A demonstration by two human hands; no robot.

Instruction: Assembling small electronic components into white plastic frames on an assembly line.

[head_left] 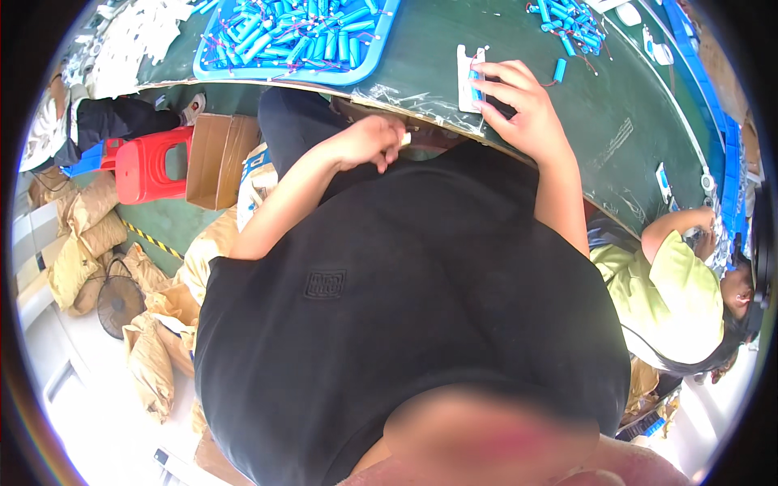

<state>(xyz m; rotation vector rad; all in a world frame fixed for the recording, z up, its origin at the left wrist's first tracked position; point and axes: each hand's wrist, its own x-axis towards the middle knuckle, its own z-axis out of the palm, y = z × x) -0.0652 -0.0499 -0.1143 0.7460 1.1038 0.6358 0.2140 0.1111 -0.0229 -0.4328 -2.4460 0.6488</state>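
One white holder [468, 78] lies on the green bench [616, 121], right hand [519, 105] pressing a blue cell [475, 84] into it. Left hand [369, 142] is curled around a small pale piece at the bench edge. Blue tray [212, 65] holds many loose cells; judged early.

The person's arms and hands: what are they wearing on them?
Both forearms are bare, and so are the left hand and the right hand: no gloves, and no watch or ring that I can make out. The person wears a black top with a small square emblem on the chest.
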